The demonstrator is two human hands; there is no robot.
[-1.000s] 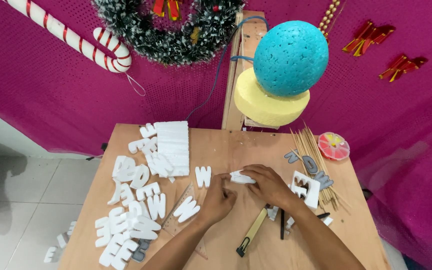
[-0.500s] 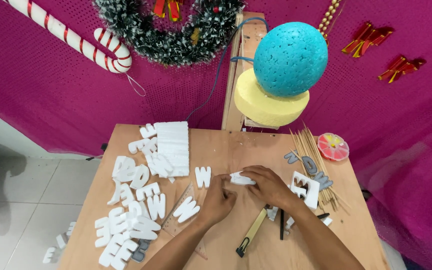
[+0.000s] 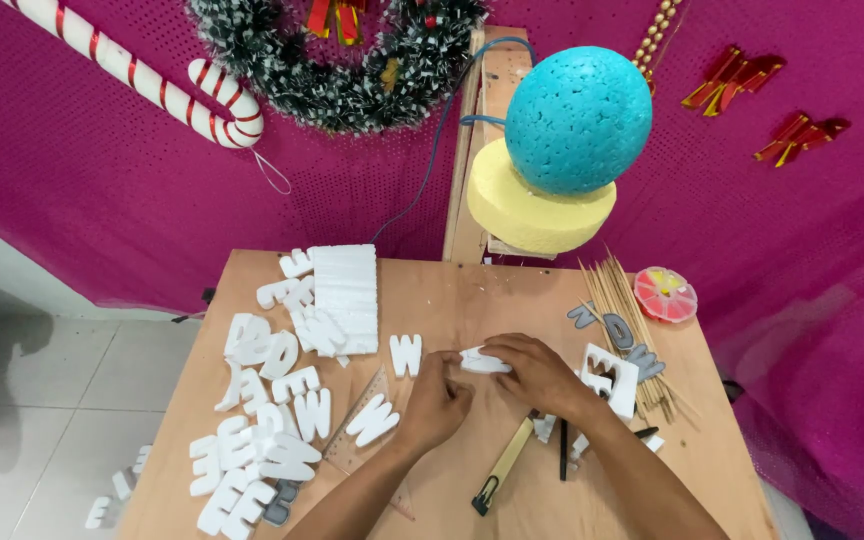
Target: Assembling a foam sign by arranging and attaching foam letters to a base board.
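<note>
Head view: small white foam piece (image 3: 482, 360) sits near the middle of the wooden counter (image 3: 452, 300), pinched between both hands. Right hand (image 3: 537, 372) has fingers closed over its right end; left hand (image 3: 437, 400) is curled, fingertips touching its left end. Just left of the piece, a white foam W letter (image 3: 405, 353) lies flat, another W-shaped letter (image 3: 372, 420) below it on a clear triangle ruler (image 3: 357, 445). Below the hands, a utility knife (image 3: 500, 468) with tan body and a dark pen (image 3: 563, 462), both close to the right forearm. Right of the right hand, a white foam block with cutouts (image 3: 612, 378), grey letters (image 3: 617, 330), a bundle of wooden skewers (image 3: 627, 320), a round pink container (image 3: 665, 293). Far left, a heap of white foam letters (image 3: 272, 400) and a white foam slab (image 3: 345, 290). A few letters on the tile floor (image 3: 32, 380) at lower left. Behind the counter, a wooden post (image 3: 482, 140) carries a teal foam ball (image 3: 577, 120) over a yellow foam disc (image 3: 522, 210). Magenta fabric backdrop (image 3: 102, 180) with candy cane (image 3: 142, 75), dark wreath (image 3: 342, 60), red bows (image 3: 767, 115).
</note>
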